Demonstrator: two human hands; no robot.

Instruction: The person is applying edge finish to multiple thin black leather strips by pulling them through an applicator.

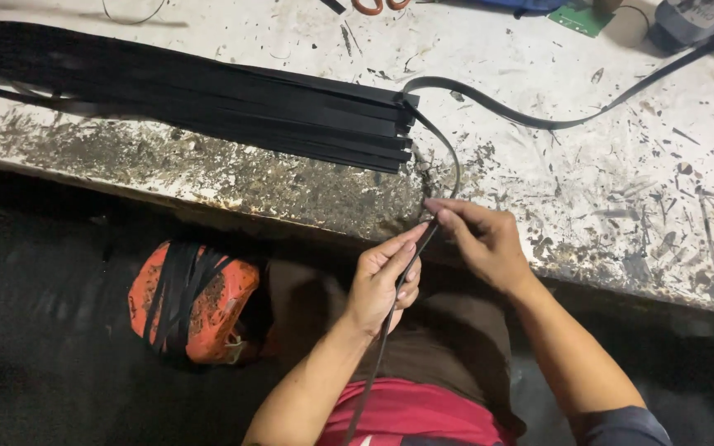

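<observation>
A long black strip (456, 169) runs from the far right of the worn white workbench (588, 190), loops past the end of a stack of black strips (233, 103), and drops over the front edge into my lap. My left hand (383, 279) pinches the strip just below the bench edge. Right above it, my right hand (479, 239) grips the same strip between thumb and fingers. The strip's lower end hangs down past my red shirt.
An orange bucket (196, 301) draped with black strips stands on the dark floor at the left. Scissors with orange handles (378, 5), a green board (580, 16) and a dark grey machine (704, 21) lie at the bench's far edge.
</observation>
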